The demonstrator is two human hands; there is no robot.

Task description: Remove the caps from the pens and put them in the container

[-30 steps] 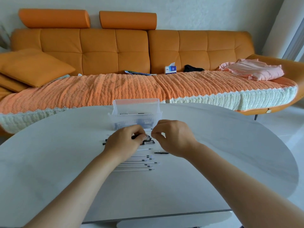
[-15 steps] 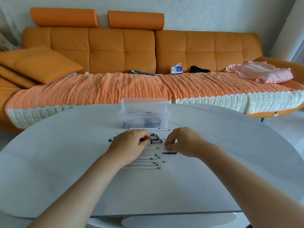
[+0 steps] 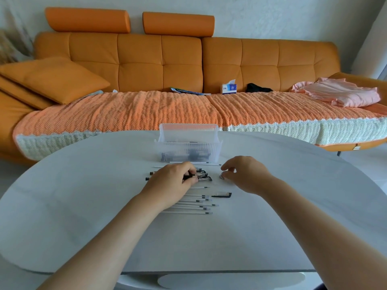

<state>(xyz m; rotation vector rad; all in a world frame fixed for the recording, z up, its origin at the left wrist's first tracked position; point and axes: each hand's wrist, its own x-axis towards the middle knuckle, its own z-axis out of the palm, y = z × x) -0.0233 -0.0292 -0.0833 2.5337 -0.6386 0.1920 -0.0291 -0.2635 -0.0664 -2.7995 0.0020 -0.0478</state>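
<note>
The left hand [image 3: 171,182] grips a bundle of capped pens [image 3: 202,176] on the tabletop [image 3: 83,195], near the clear container [image 3: 188,151]. The right hand [image 3: 247,174] pinches a cap [image 3: 222,177] just beside them.

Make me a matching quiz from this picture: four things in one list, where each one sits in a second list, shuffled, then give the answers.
Things:
1. clear container
2. tissue box
3. pink clothes
4. loose cap

Places:
A. right end of the sofa
B. on the table, at the right end of the uncapped pens
C. far side of the table, nearest the sofa
D. middle of the sofa seat, against the backrest

Pairs: 1-C, 2-D, 3-A, 4-B
</note>
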